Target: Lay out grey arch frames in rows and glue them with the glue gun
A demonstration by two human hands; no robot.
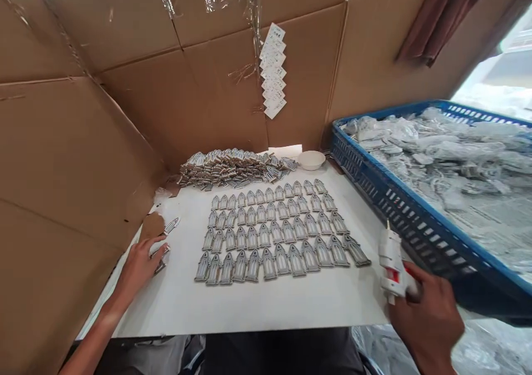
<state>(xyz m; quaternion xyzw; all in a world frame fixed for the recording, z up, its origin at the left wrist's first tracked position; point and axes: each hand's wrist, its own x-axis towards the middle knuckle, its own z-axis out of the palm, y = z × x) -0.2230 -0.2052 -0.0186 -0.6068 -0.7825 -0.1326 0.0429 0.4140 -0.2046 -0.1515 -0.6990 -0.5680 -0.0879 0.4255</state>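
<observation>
My right hand [428, 314] is wrapped round a white glue gun [391, 264] with a red part, its thin tip pointing up, beside the blue crate. At the table's left side my left hand [141, 261] pinches a small grey piece [161, 257], partly hidden by the fingers. Just above that hand lie a dark-and-white arched piece [172, 225] and a brown round item [152, 226]. Rows of grey arched pieces [269, 264] lie flat across the middle of the white table [266, 308].
A heap of similar pieces [233, 167] sits at the back, with a white bowl [311, 160] to its right. The blue crate [415, 225], full of plastic-wrapped pieces, borders the right. Cardboard walls [208, 98] with paper tags [273, 70] enclose the back and left.
</observation>
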